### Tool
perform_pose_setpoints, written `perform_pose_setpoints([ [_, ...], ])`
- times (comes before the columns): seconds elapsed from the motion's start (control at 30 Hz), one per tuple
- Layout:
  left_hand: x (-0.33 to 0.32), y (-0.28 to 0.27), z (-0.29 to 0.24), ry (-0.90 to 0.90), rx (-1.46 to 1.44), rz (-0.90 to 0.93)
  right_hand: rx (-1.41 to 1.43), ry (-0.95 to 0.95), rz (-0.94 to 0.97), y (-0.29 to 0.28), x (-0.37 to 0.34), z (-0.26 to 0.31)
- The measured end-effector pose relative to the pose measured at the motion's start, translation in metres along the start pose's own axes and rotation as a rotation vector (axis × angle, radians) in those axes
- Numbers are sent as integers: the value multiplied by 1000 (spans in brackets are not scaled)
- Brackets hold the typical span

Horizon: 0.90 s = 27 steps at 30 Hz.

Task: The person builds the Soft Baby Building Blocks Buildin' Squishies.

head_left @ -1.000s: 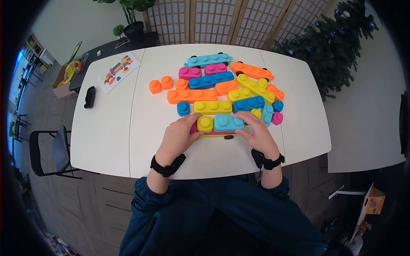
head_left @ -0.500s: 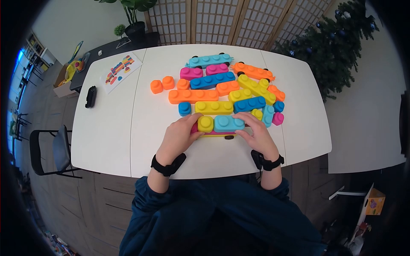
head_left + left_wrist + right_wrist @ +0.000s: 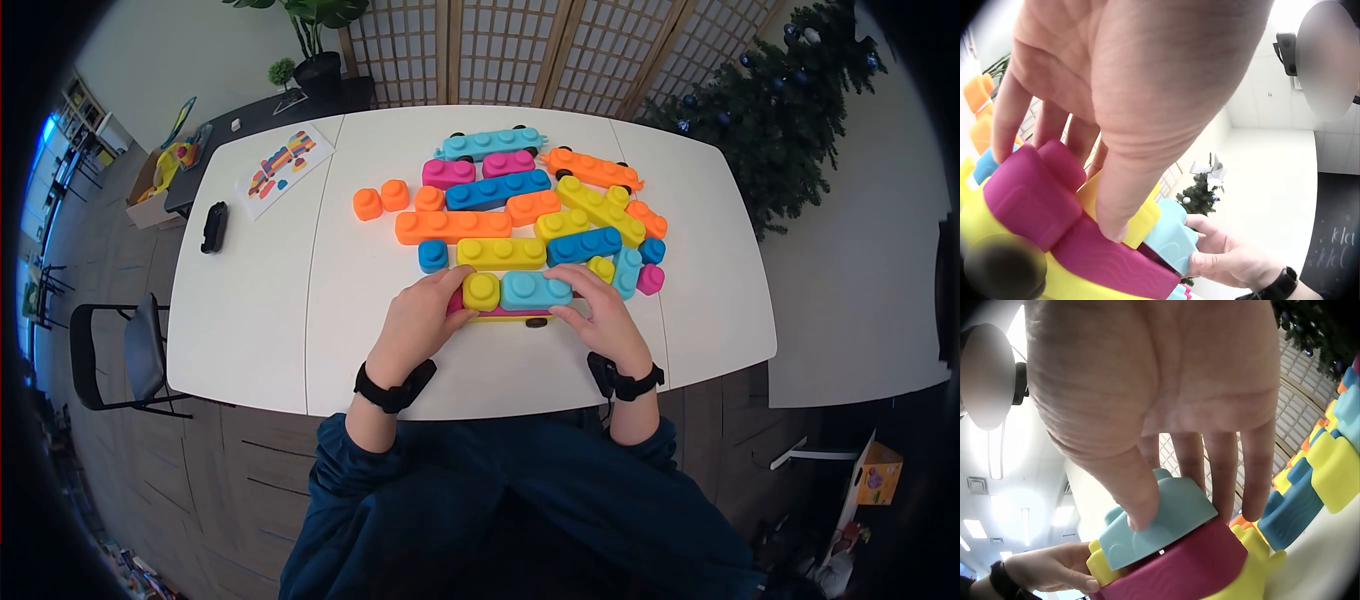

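Observation:
My left hand (image 3: 425, 310) pinches a yellow single-stud block (image 3: 1125, 212), thumb on its near side and fingers behind. Beside that block, my right hand (image 3: 610, 320) grips a light blue two-stud block (image 3: 535, 290) the same way at its right end. Both blocks sit over a long magenta block (image 3: 1179, 569), with a dark narrow gap showing under the light blue one. A magenta studded part (image 3: 1035, 194) rises at the left end, under my left palm. Beneath everything is a yellow wheeled base (image 3: 1075, 281), one dark wheel (image 3: 537, 322) showing at the front.
Just behind lie a long yellow block (image 3: 500, 253), a blue block (image 3: 584, 245) and several others. Farther back stand a light blue wheeled base (image 3: 490, 144) and an orange one (image 3: 592, 168). A printed picture sheet (image 3: 287, 170) and a black object (image 3: 214, 228) lie left.

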State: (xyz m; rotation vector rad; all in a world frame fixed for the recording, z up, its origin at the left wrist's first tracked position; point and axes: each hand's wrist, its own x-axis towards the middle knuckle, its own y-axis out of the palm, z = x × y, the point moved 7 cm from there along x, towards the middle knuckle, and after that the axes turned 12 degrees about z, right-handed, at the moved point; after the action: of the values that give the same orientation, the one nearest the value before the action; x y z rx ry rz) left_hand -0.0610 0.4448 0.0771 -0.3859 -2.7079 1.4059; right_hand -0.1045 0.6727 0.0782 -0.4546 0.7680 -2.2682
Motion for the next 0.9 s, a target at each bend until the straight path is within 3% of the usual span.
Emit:
perform_pose_setpoints([
  [0.2,3,-3,-2,49,58,-5,-157,-104,-59,-2,4,19],
  [0.37,9,-2,-3,-25,124,132,-144,-65,-39,6,6,10],
  [0.57,11,-14,3,128,-39,83,-163,-63,-53,8,5,11],
  [0.7,12,-18,-5,125,-47,140,-144,-66,-50,9,5,9],
  [0.9,12,-20,-13,142,-75,80,-124,-83,-39,10,5,5],
])
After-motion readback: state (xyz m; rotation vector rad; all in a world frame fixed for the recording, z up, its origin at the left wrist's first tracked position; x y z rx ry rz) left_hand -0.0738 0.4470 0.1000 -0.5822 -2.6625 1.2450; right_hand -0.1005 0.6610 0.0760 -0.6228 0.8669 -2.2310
